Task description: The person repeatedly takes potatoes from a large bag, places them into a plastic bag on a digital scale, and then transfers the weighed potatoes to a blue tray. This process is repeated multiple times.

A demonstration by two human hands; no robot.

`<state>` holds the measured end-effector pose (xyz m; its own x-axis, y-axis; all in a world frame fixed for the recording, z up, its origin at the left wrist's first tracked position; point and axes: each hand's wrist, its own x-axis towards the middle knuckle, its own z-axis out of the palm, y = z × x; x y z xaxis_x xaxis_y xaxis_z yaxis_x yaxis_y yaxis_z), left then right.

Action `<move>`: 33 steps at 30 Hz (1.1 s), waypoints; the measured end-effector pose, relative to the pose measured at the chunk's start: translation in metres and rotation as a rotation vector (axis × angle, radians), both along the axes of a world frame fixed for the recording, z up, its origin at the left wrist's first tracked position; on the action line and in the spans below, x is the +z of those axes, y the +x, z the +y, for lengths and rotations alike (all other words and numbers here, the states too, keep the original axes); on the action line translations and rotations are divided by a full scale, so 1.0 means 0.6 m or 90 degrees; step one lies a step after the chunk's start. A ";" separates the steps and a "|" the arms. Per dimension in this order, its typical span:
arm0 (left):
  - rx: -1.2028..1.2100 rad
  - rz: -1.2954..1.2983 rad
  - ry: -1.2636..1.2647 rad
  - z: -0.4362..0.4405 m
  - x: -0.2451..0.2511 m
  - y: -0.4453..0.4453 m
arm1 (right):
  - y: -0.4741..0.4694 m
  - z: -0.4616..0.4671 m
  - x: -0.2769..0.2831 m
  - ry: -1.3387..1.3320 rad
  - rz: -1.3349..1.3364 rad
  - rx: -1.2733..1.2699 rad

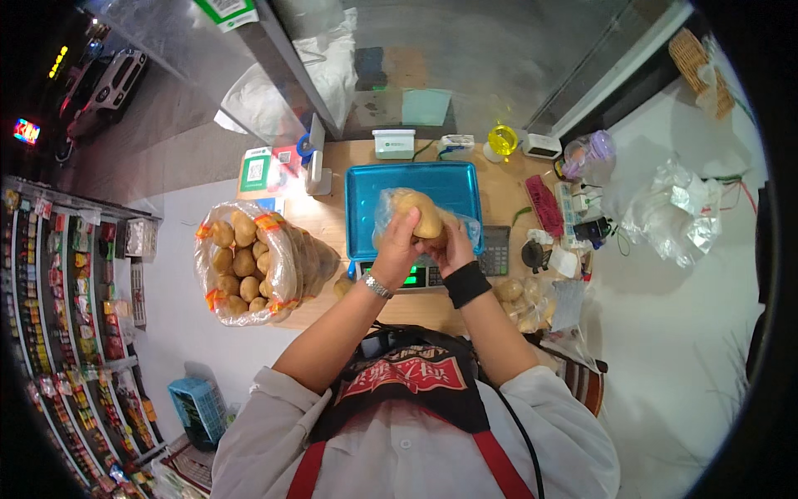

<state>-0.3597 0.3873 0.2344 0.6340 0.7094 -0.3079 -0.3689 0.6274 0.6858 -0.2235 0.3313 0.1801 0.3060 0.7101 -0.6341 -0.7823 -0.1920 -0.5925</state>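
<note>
Over the blue tray [368,178] of a weighing scale, my left hand [398,248] grips a large potato [416,211], thumb along its side. A metal watch band circles that wrist. My right hand [454,248], with a black wristband below it, curls close against the potato's lower right side and holds a thin clear plastic bag [467,226]. The film also shows behind the left hand. A darker lump between the hands is partly hidden by fingers. Green digits glow on the scale's display [411,276], partly covered by my left forearm.
A large open plastic bag of potatoes [244,265] stands left on the wooden table [324,305]. A loose potato [341,287] lies by the scale. To the right are a calculator [497,249], bagged produce [523,299] and a pink bundle [544,204]. Glass panes rise behind.
</note>
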 end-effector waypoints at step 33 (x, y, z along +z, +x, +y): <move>-0.089 0.999 0.827 0.008 -0.050 0.115 | 0.090 -0.004 0.053 0.065 -1.283 0.449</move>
<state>-0.2906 0.3924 0.2043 0.4414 0.8972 0.0116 0.8609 -0.4271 0.2765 -0.1693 0.3288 0.2121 0.0792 0.9816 0.1738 0.9411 -0.0161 -0.3378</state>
